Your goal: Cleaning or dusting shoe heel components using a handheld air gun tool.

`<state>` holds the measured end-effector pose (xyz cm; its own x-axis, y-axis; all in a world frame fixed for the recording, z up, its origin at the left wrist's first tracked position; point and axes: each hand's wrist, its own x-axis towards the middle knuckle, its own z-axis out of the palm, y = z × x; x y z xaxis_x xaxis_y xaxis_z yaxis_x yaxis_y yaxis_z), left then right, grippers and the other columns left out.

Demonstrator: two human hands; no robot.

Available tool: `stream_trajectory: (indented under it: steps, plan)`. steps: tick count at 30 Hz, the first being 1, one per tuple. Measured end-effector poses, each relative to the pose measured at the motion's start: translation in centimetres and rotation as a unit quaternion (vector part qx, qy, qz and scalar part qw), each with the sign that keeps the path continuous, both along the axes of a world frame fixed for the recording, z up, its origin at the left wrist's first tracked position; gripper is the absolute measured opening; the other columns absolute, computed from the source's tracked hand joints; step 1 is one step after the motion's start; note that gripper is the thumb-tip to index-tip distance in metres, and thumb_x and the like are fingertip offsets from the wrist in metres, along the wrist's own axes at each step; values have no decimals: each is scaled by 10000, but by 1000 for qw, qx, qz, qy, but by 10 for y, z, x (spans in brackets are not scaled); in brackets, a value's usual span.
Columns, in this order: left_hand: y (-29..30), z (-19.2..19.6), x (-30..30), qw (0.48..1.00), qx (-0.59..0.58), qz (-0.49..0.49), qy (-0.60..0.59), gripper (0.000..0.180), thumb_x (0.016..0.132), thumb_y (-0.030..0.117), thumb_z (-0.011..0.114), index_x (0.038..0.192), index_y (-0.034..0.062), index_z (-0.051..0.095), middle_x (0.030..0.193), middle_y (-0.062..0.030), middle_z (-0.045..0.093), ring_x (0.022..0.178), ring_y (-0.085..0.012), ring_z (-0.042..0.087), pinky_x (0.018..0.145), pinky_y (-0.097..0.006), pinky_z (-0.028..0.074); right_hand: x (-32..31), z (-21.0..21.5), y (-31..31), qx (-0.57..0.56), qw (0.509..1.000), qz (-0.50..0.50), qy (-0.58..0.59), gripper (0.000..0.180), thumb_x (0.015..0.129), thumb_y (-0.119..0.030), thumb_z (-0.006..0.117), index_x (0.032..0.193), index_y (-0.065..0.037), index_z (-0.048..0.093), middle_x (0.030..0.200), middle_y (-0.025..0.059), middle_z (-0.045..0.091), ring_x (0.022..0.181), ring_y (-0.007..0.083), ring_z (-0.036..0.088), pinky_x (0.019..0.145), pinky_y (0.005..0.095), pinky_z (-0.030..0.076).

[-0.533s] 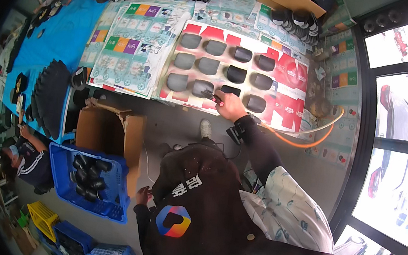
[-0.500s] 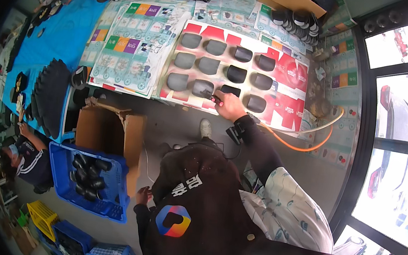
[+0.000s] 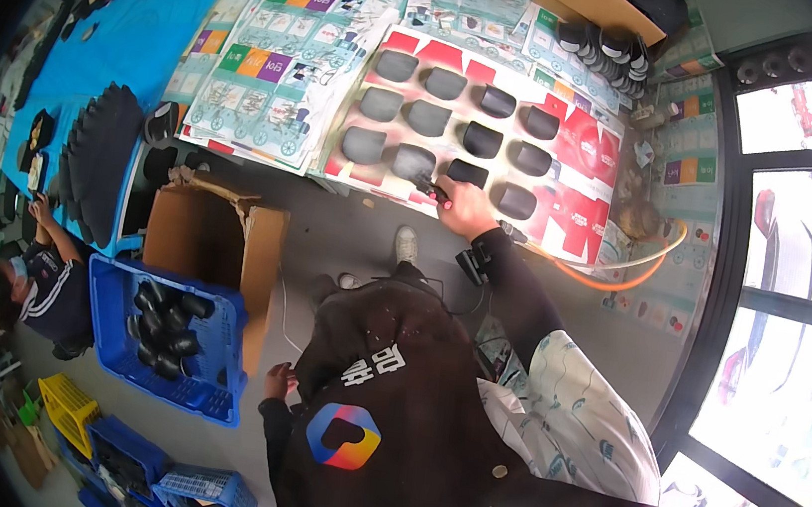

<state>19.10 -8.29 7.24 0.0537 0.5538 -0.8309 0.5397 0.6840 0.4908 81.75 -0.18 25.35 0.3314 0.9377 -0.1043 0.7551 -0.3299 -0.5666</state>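
Observation:
My right hand (image 3: pixel 469 211) is closed around a small dark spray gun (image 3: pixel 430 188) at the front edge of the work table. Its nozzle points at a grey curved piece (image 3: pixel 414 161) in the front row. Rows of such pieces lie on a red and white printed board (image 3: pixel 569 227); some are dull grey, others darker, such as the black piece (image 3: pixel 481 140). My hand partly covers the lower edge of another black piece (image 3: pixel 466 172). Low at my left side hangs my left hand (image 3: pixel 280 380), apparently empty, its fingers loosely bent.
An orange hose (image 3: pixel 613 282) and a pale hose loop right of my hand. Printed sheets (image 3: pixel 254 96) lie left of the board. Below are a cardboard box (image 3: pixel 213 237) and a blue crate (image 3: pixel 160 391) with black pieces. A co-worker (image 3: pixel 52 283) is at far left.
My right hand and the spray gun have shifted slightly relative to the front-row pieces, still near the same one. The whole view has tilted a little. My left hand still hangs low.

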Motion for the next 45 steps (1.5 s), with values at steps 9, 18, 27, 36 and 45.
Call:
stream_trajectory:
  steps: [9,18,27,36,45]
  plan:
    - [-18,-25,-30,996,66,-49,-46,311,988,280,630,1200,55,671,901,-98,719,751,-203,682,628,-331,546,-1,-1,-4,-15,1000,5,-14,247,802,-140,597,1036,-85,650,846,250,679,846,475,657,756,567,509]
    - [-11,-21,-19,992,-66,94,-57,308,983,274,629,1197,57,670,891,-95,723,701,-191,674,616,-319,538,11,0,-13,-26,999,9,-36,226,811,-139,605,1027,-93,652,884,242,693,861,464,663,755,556,520]
    - [-16,-27,-20,994,76,-51,-66,308,985,275,631,1198,55,669,900,-100,721,696,-186,670,602,-315,534,23,9,-15,-62,997,32,-41,248,810,-143,609,1054,-106,643,869,234,690,861,465,660,744,562,511]
    - [-10,-27,-13,990,89,-95,-58,274,1000,268,619,1175,67,682,846,-75,688,647,-171,635,574,-312,534,47,16,9,-35,998,37,21,195,851,-176,594,1009,-94,676,851,240,684,843,472,659,750,566,517]
    - [10,29,30,995,41,-83,-34,339,1007,297,615,1239,51,643,999,-122,732,804,-218,705,705,-348,579,101,16,89,-35,992,57,103,330,781,-153,550,1057,-93,720,894,266,698,864,470,667,837,540,540]
